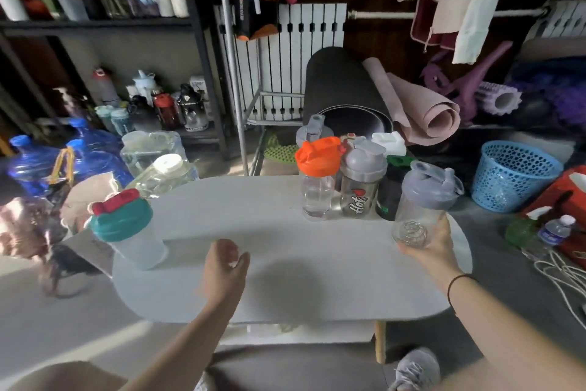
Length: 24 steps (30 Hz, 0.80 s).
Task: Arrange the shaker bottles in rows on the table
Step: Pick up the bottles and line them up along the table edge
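Grey-lidded shaker bottle (421, 203) tilts in right hand (428, 245); left hand (226, 264) hovers, loosely curled.

One head-worn wide-angle view looks forward and down, close over the white table (285, 264).

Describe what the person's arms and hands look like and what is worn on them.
Both forearms are bare, with no sleeves or gloves in view. The left hand carries no ring, watch or band that shows. The right hand has a thin dark band around its wrist.
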Each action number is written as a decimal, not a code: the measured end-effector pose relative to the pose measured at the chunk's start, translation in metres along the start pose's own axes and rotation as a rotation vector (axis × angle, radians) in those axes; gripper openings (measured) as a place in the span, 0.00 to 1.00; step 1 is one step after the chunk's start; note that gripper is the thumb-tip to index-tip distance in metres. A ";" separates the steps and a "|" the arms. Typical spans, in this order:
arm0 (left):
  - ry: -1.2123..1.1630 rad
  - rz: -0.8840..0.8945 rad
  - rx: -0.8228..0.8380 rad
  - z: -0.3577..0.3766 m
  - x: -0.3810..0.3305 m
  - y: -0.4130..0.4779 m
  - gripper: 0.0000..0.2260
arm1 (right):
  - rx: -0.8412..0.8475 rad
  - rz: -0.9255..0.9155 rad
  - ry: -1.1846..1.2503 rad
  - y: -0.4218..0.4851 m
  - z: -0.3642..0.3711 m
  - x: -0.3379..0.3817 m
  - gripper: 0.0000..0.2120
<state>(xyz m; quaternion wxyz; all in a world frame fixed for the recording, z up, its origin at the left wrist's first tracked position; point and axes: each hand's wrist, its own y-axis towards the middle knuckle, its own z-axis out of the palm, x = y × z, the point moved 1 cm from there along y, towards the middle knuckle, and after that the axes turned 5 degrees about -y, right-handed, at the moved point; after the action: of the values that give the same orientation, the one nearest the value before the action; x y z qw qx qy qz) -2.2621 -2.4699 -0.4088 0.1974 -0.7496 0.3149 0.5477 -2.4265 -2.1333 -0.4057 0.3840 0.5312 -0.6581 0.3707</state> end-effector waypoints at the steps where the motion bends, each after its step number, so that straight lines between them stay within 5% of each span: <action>1: -0.021 -0.080 -0.112 -0.012 0.006 -0.003 0.10 | -0.034 0.014 0.006 -0.002 0.002 0.001 0.53; 7: -0.122 -0.370 -0.551 -0.090 0.044 -0.006 0.30 | -0.098 0.112 0.070 -0.009 0.017 0.011 0.57; 10: -0.119 -0.395 -0.573 -0.122 0.052 0.010 0.45 | -0.142 0.158 0.123 -0.010 0.022 0.014 0.57; 13: -0.206 -0.194 -0.485 -0.139 0.046 0.033 0.54 | -0.173 0.189 0.153 -0.012 0.025 0.021 0.55; 17: -0.261 -0.053 -0.248 -0.143 0.035 0.070 0.53 | -0.165 0.141 0.151 -0.012 0.019 0.024 0.54; 24: -0.125 -0.054 -0.109 -0.125 0.037 0.095 0.40 | -0.040 0.041 0.076 -0.008 0.002 0.027 0.52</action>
<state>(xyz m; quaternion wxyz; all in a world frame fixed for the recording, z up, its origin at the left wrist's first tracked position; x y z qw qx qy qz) -2.2330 -2.6283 -0.3986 0.1905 -0.7318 0.2515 0.6041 -2.4225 -2.1475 -0.3821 0.4116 0.4952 -0.6612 0.3850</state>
